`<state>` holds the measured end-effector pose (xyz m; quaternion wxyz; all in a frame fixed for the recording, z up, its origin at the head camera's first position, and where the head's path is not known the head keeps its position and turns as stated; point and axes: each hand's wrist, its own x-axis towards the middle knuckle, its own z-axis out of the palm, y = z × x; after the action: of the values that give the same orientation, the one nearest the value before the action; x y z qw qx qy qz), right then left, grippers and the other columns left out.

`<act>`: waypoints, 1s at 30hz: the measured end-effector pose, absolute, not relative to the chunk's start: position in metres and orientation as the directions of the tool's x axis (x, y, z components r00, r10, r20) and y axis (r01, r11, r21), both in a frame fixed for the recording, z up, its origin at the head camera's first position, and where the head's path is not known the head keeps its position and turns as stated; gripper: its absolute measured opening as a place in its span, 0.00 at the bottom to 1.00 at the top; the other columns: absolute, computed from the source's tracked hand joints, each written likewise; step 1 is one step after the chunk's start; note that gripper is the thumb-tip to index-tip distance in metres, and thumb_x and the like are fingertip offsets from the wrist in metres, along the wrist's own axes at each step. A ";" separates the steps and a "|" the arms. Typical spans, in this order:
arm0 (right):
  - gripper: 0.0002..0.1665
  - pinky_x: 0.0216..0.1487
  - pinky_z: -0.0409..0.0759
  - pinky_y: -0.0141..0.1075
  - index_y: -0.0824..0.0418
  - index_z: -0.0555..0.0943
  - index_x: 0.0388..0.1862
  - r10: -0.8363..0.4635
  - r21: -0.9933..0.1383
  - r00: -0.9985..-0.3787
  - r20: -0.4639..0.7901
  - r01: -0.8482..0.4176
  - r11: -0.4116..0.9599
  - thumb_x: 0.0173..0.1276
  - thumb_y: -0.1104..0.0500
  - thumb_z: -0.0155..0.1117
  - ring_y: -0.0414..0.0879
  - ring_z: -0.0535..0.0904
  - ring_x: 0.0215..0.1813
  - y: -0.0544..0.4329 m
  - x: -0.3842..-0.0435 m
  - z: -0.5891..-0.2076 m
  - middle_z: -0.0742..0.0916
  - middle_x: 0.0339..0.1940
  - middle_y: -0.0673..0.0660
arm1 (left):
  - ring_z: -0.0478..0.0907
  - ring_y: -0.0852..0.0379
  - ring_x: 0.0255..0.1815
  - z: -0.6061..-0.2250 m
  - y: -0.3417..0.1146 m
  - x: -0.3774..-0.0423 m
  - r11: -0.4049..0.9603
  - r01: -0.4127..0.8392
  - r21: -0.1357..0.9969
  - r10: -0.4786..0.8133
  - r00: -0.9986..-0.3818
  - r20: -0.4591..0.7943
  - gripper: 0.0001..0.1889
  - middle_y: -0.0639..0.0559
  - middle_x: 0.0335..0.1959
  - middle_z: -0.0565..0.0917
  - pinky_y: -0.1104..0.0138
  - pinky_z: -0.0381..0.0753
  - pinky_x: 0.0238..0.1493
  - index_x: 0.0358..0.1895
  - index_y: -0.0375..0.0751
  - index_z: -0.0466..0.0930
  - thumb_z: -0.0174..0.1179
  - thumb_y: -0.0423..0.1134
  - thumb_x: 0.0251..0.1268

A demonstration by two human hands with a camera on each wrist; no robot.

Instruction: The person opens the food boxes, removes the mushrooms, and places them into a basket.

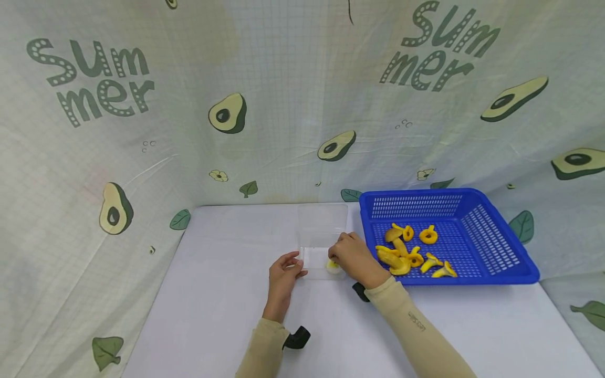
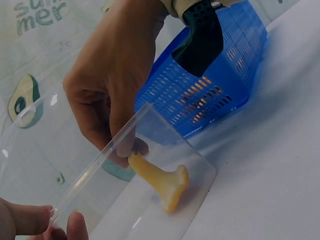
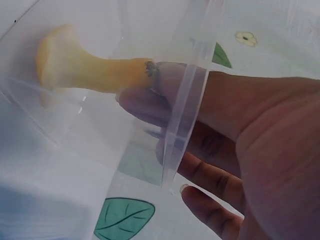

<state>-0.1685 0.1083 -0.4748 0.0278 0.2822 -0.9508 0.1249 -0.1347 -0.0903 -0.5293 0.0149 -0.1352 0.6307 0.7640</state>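
Note:
A clear plastic container [image 1: 315, 258] with its lid raised behind it stands on the white table. My left hand [image 1: 282, 281] pinches its left rim between thumb and fingers. From the right, my right hand [image 1: 356, 258] reaches over the rim and pinches the stem end of a yellow chanterelle mushroom [image 2: 161, 184] between thumb and forefinger. In the right wrist view the mushroom [image 3: 100, 72] shows through the clear wall, cap pointing down and away from the fingertips. Whether its cap touches the container floor I cannot tell.
A blue plastic basket [image 1: 493, 247] stands to the right of the container. Several yellow chanterelles [image 1: 399, 265] lie on its left and middle floor, with a brownish-capped mushroom [image 1: 393, 234] among them. Behind the table hangs a printed avocado curtain [image 1: 279, 105].

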 end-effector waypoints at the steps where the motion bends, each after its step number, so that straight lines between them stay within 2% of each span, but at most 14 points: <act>1: 0.02 0.55 0.78 0.46 0.58 0.94 0.36 -0.527 -0.234 -0.842 0.115 -0.539 0.809 0.64 0.62 0.80 0.49 0.78 0.41 0.108 -0.168 -0.475 0.92 0.33 0.51 | 0.79 0.57 0.35 -0.529 -0.090 -0.134 -0.204 -0.195 0.959 -0.149 -0.962 -0.228 0.20 0.48 0.39 0.78 0.70 0.90 0.37 0.63 0.18 0.75 0.61 0.19 0.70; 5: 0.04 0.56 0.78 0.46 0.59 0.94 0.36 -0.522 -0.261 -0.847 0.105 -0.530 0.807 0.63 0.62 0.82 0.49 0.78 0.42 0.108 -0.169 -0.475 0.92 0.33 0.52 | 0.80 0.57 0.35 -0.528 -0.090 -0.134 -0.203 -0.192 0.960 -0.156 -0.962 -0.225 0.20 0.48 0.39 0.78 0.70 0.90 0.37 0.63 0.18 0.76 0.62 0.19 0.69; 13: 0.02 0.53 0.79 0.46 0.57 0.94 0.34 -0.520 -0.203 -0.839 0.158 -0.543 0.815 0.64 0.63 0.80 0.50 0.80 0.40 0.107 -0.169 -0.478 0.91 0.32 0.52 | 0.79 0.58 0.35 -0.527 -0.089 -0.134 -0.207 -0.202 0.957 -0.153 -0.960 -0.235 0.20 0.49 0.39 0.78 0.70 0.90 0.37 0.63 0.18 0.76 0.62 0.20 0.70; 20: 0.03 0.54 0.80 0.46 0.58 0.94 0.37 -0.510 -0.197 -0.845 0.158 -0.533 0.823 0.65 0.63 0.80 0.50 0.80 0.42 0.106 -0.170 -0.479 0.92 0.33 0.52 | 0.78 0.60 0.35 -0.526 -0.089 -0.133 -0.212 -0.198 0.957 -0.150 -0.961 -0.232 0.20 0.49 0.38 0.77 0.70 0.90 0.37 0.63 0.18 0.75 0.62 0.20 0.70; 30: 0.07 0.52 0.80 0.46 0.58 0.93 0.35 -0.506 -0.165 -0.841 0.193 -0.536 0.828 0.59 0.64 0.84 0.52 0.81 0.41 0.104 -0.170 -0.484 0.92 0.33 0.53 | 0.80 0.58 0.35 -0.527 -0.091 -0.133 -0.205 -0.202 0.958 -0.142 -0.962 -0.233 0.20 0.48 0.39 0.78 0.69 0.90 0.38 0.63 0.18 0.75 0.62 0.21 0.70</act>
<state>-0.1703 0.1038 -0.4844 0.0705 0.2731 -0.9534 0.1069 -0.1331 -0.0909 -0.5266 0.0194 -0.1365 0.6302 0.7641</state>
